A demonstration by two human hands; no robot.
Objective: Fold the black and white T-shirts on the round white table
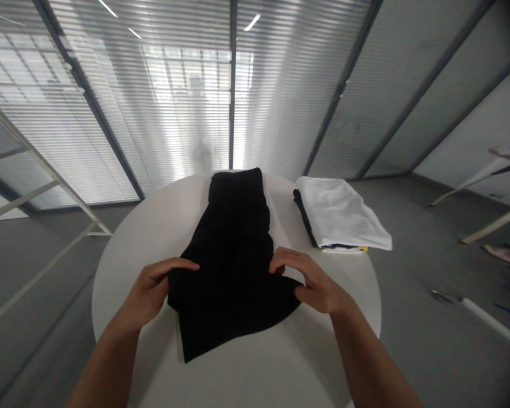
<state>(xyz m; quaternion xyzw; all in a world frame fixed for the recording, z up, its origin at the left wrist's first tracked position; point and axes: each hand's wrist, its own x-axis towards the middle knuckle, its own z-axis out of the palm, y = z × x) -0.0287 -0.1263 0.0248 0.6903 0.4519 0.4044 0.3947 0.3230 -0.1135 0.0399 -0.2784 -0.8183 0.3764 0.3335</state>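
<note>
Our L hand [148, 292]: at L edge of the black garment [233, 260], clamped on it; one finger lies flat on top, other fingertips partly hidden.
Our R hand [314, 280]: clamped on R edge, thumb over the cloth corner; well apart from our L.
Garment posn: mid surface [148, 226], lengthwise from us; near end wider, w/ one corner pointing our way, far end narrower, nr the far rim.
Surface: round, white.
Stack: folded cloths, R of garment & apart from it; white cloth [340, 212] on top, dark cloth [305, 218] sticking out L, bit of yellow at near edge.
R side: white pole [488, 320] nr floor level, blurred shoe [505, 253] at pic edge, furniture legs beyond.
L side: pale frame [46, 161] on grey floor [46, 255].
Far: glass wall w/ blinds [187, 136], dark uprights, light thru.
</note>
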